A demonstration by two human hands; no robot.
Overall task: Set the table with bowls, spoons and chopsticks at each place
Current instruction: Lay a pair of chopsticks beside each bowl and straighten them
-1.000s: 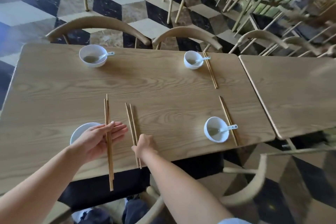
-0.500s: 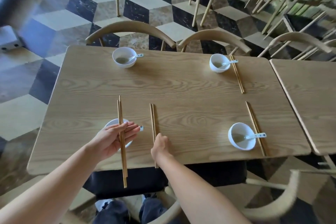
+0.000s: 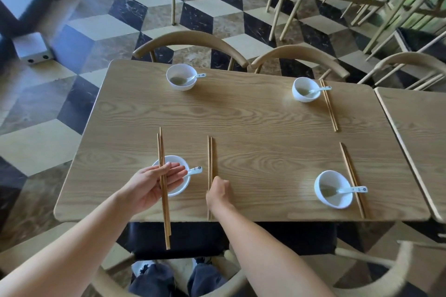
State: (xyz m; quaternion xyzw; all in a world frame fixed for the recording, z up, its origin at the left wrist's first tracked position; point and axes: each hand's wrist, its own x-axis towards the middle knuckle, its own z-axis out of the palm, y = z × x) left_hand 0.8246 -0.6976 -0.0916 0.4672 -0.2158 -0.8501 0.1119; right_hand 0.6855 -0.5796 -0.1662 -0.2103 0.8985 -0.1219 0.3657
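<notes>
Seen from the head camera, a person at the 6 o'clock edge of a wooden worktop [image 3: 253, 123] finishes the last details of four place settings. The left hand [image 3: 154, 185] lies palm up with fingers nearly straight, and the spare pair of chopsticks [image 3: 159, 147] rests across it. That pair hangs above the near-left bowl [image 3: 180, 188] at 7 o'clock, with its lower ends past the worktop's edge, apparently kept clear of the setting below. The right hand [image 3: 218, 191] curls knuckles-up over the laid pair of chopsticks [image 3: 210, 157]. This pair lies flat just to the 3 o'clock side of the same bowl. The fingertips are hidden, but the hand seems to be pinching the sticks to square them with the wood grain. A spoon [image 3: 196, 170] sits in the near-left bowl with its handle pointing to 3 o'clock, towards the laid pair. The far-right bowl [image 3: 304, 97] at 1 o'clock and the near-right bowl [image 3: 335, 202] at 5 o'clock each hold a spoon. The far-right chopsticks [image 3: 329, 108] and the near-right chopsticks [image 3: 350, 171] lie along their 3 o'clock sides, which sets the pattern. The far-left bowl [image 3: 181, 85] at 11 o'clock has a spoon but no chopsticks beside it. The spare pair is probably meant for that place, which would need a reach across the worktop.
</notes>
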